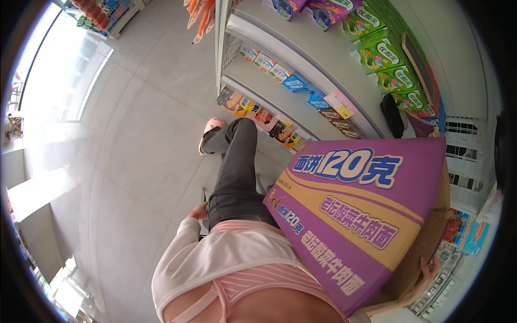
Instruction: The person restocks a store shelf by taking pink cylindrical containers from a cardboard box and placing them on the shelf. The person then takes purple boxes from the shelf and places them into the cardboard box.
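A large purple and tan cardboard carton (347, 210) with printed writing leans against my right side and thigh. Its top or side flaps stand open at the right, showing bare brown board. My right hand (427, 272) holds the carton's far edge at the lower right, fingers against the brown board. Down by my left hip, my left hand (198, 212) touches the dark grey trousers (238, 194); its fingers are partly hidden there. I seem to be seated, with a pink shoe (213, 124) on the floor ahead.
Ahead, a metal shelf unit (274, 36) carries green drink cartons (381, 54), purple cartons (329, 12), small milk boxes (264, 62) and packaged food (264, 117). A black object (391, 115) stands by the shelf edge. Grey floor tiles (133, 161) extend left towards a bright doorway (60, 72).
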Tool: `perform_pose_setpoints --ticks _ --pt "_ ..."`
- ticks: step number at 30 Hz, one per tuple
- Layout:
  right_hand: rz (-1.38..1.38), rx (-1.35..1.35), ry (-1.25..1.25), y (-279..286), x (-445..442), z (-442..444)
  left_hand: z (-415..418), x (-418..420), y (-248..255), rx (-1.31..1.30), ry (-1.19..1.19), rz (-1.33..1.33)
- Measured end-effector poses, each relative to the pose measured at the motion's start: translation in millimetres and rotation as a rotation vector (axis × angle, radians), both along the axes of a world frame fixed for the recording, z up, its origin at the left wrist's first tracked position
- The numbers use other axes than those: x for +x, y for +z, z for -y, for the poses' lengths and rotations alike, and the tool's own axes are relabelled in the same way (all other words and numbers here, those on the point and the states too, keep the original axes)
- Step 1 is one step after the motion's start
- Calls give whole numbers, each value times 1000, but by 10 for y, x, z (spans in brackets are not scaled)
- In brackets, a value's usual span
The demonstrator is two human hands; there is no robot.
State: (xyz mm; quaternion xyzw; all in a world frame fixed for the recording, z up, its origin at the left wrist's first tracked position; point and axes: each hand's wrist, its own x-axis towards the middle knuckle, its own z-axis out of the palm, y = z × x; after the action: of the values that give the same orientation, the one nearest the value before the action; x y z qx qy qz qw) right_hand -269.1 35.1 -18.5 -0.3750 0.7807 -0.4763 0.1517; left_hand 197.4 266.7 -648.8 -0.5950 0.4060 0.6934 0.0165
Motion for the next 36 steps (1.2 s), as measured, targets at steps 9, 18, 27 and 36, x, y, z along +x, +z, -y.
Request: perform_pose_setpoints --ticks 9,18,27,36 --pt "107 47 50 -781 -200 -718 -511 340 -946 -233 -263 -69" --pt "118 -58 158 -891 223 -586 445 564 -887 -24 -703 -1" --pt "94 66 361 -805 34 -395 2473 489 1704 -799 60 44" --pt "81 77 326 -941 -241 -361 2781 230 2732 -910 146 -194"
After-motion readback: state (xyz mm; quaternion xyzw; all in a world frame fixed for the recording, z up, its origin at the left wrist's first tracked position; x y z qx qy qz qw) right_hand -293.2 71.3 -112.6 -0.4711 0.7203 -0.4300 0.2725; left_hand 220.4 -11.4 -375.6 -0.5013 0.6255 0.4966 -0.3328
